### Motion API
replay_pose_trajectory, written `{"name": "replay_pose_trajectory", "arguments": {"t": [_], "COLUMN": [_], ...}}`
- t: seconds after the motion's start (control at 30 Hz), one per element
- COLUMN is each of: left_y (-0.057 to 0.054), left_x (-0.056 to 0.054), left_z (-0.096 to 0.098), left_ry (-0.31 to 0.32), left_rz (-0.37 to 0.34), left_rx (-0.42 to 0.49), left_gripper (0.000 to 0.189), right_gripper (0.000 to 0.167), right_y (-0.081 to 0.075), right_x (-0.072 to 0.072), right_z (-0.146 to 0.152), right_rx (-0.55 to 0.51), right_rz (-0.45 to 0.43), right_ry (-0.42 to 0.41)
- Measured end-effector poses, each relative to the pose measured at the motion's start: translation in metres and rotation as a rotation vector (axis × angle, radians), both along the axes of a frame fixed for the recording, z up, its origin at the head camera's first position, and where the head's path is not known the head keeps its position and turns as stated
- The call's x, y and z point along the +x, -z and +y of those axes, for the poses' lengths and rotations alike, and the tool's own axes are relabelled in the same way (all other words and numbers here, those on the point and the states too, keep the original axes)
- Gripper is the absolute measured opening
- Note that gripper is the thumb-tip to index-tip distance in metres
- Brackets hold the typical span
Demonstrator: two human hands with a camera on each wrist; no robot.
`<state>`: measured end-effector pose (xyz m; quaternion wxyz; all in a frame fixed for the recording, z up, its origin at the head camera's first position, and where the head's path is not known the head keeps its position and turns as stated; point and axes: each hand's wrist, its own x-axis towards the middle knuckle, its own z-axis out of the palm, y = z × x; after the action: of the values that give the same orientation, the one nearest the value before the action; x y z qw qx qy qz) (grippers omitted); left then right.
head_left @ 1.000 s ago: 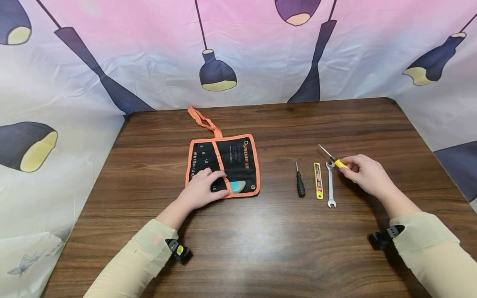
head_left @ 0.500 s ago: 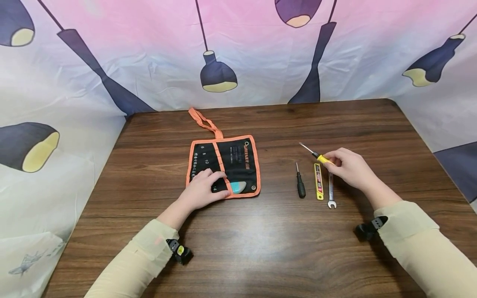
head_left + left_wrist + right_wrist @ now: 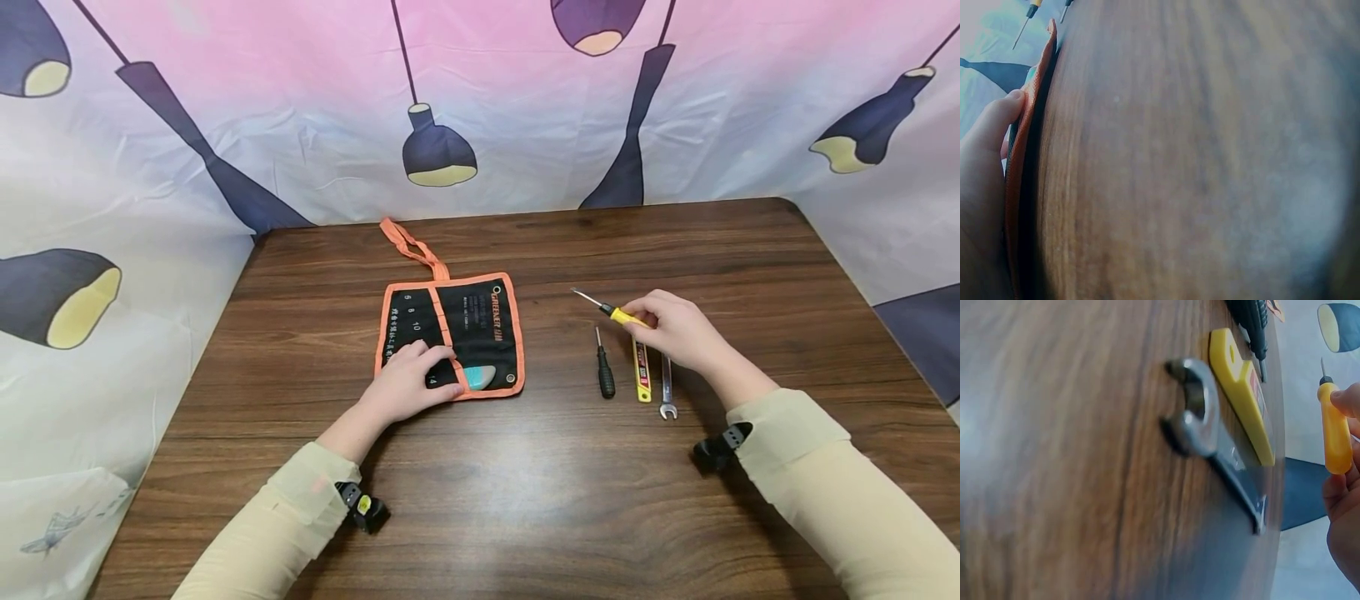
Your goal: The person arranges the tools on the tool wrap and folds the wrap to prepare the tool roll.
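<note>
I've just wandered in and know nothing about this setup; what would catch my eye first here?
Probably the black tool pouch with bright orange edging, just left of the head view's middle, with the person's left hand resting on it. Then the yellow-handled screwdriver in the right hand, its tip pointing toward the pouch's side. Behind the table, dark lamps printed on the cloth stand out too.
</note>
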<state>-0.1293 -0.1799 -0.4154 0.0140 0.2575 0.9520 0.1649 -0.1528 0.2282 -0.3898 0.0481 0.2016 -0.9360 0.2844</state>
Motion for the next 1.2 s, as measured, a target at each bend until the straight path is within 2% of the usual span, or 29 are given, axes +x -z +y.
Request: {"name": "replay_pose_trajectory", "arguments": {"t": [0.2, 0.6, 1.2], "left_y": [-0.001, 0.000, 0.001], "left_x": [0.001, 0.001, 0.000], "left_z": [0.000, 0.000, 0.000], "left_ry": [0.006, 0.011, 0.004], "left_rz": [0.010, 0.004, 0.006], "left_rx": [0.008, 0.013, 0.006], "left_gripper": [0.051, 0.052, 0.052], "right_gripper": [0.019, 0.021, 0.018], "right_y": [-0.003, -0.005, -0.006], "right_x": [-0.003, -0.004, -0.008], "right_z": [-0.009, -0.021, -0.044], "right_rx": [-0.007, -0.007, -0.010], "right_rz": [0.001, -0.052, -0.051], "right_ry": [-0.026, -0.050, -0.097]}}
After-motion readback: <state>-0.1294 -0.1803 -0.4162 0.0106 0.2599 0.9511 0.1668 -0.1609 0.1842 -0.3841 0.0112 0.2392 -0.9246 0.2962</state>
